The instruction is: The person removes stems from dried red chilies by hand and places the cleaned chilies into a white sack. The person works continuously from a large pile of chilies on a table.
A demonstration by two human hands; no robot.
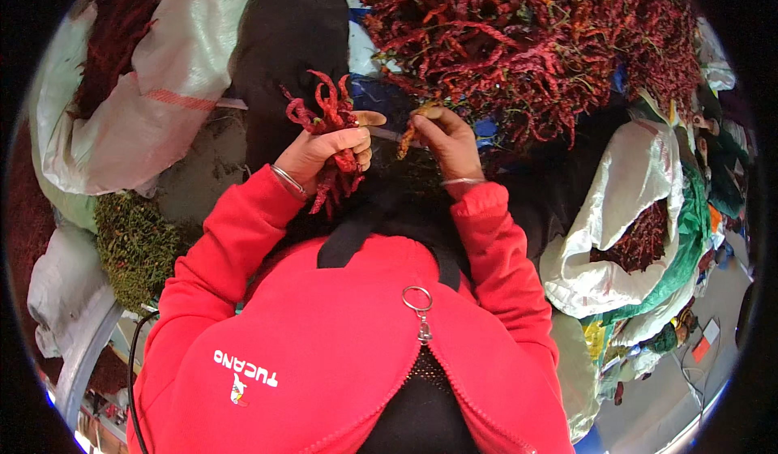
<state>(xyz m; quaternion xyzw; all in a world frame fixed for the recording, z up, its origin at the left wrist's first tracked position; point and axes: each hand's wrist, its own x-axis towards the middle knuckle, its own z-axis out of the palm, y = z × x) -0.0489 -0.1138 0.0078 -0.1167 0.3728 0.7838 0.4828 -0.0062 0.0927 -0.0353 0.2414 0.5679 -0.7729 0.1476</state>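
A bunch of dried red chili peppers [331, 104] is gripped in my left hand [334, 147], its tips pointing up and down past the fingers. Between the thumb and fingers of my right hand [447, 138] is a yellowish-orange dried chili pepper [404, 141], held a little to the right of the bunch. A large heap of dried red chili peppers [523, 46] lies just beyond my right hand, on blue and white sheeting [364, 46]. The two hands are apart.
At the upper left stands a white woven sack [182, 40] holding dark red chilies. Below it is a pile of green stems [137, 250]. On the right, another white woven sack [608, 168] holds dried chilies [638, 241], beside green sacking [690, 241]. Cables lie on the floor at the lower right.
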